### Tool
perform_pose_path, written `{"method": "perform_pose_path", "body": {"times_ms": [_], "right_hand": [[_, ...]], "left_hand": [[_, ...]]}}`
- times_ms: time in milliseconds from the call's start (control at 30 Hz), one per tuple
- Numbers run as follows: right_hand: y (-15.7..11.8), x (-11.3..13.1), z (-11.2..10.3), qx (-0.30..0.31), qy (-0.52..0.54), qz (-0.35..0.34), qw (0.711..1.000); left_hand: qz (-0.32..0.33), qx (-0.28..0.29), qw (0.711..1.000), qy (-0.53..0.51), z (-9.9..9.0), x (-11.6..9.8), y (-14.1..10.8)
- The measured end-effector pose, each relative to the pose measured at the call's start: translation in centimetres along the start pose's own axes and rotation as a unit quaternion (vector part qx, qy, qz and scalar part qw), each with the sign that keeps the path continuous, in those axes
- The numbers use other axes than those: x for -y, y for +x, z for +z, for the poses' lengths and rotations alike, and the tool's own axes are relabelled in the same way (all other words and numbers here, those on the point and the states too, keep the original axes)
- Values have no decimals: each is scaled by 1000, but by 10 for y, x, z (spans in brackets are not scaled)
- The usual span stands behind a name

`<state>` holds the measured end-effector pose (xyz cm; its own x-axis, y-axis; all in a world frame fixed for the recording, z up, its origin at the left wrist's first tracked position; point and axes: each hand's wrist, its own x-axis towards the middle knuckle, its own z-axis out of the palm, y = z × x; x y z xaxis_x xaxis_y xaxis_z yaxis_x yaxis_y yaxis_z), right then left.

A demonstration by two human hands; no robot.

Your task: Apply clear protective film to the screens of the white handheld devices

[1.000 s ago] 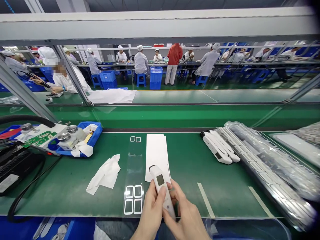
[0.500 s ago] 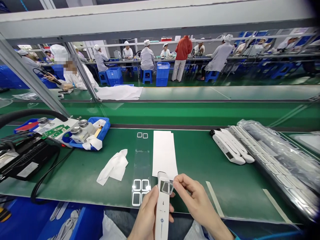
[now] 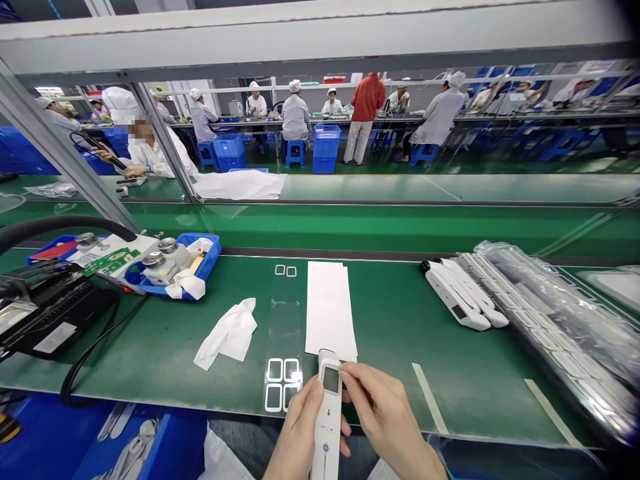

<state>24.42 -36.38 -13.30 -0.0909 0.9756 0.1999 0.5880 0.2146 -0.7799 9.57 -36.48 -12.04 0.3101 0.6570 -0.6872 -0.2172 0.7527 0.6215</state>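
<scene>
My left hand [image 3: 296, 427] is wrapped round a white handheld thermometer [image 3: 327, 417], held upright near the table's front edge. Its small dark display [image 3: 331, 379] faces me. At the right rim of that display, my right hand [image 3: 383, 410] pinches the edge of a thin window cover, which seems to lie over the screen; the fingertips mostly hide it. To the left, a clear film strip [image 3: 285, 333] carries several white-framed square covers [image 3: 275, 369]. Blank white paper [image 3: 330, 307] lies just beyond the thermometer.
A crumpled white cloth [image 3: 227, 333] lies left of the film. More white thermometers [image 3: 457, 293] rest at right beside stacked trays in plastic [image 3: 545, 333]. At left are a blue tray [image 3: 213, 257] with bottles, a black device [image 3: 65, 327] and a blue bin [image 3: 175, 440]. Co-workers sit beyond.
My right hand has moved left and slightly down, bringing the framed window cover from above the thermometer's display onto it. The left hand and thermometer have shifted slightly right.
</scene>
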Motion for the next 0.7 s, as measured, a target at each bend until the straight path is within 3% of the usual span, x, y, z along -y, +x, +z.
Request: {"method": "perform_pose_path", "body": {"times_ms": [133,267,400,567,700], "right_hand": [[-11,-5,8,-75,-179,-159,968],[-17,-4,12,-103,-174,-179,963],[-3,-9,2,-17,-68,-113,991],[48,-49,-16,7,-128,36,991],[87,-87,-18,18,-61,135,989]], "left_hand": [[8,-24,1000,14,-3,7,4],[8,-32,997,65,-5,11,6],[69,7,989,129,-15,1,9],[164,-89,965,187,-36,-40,21],[184,-95,960,188,-41,-72,42]]}}
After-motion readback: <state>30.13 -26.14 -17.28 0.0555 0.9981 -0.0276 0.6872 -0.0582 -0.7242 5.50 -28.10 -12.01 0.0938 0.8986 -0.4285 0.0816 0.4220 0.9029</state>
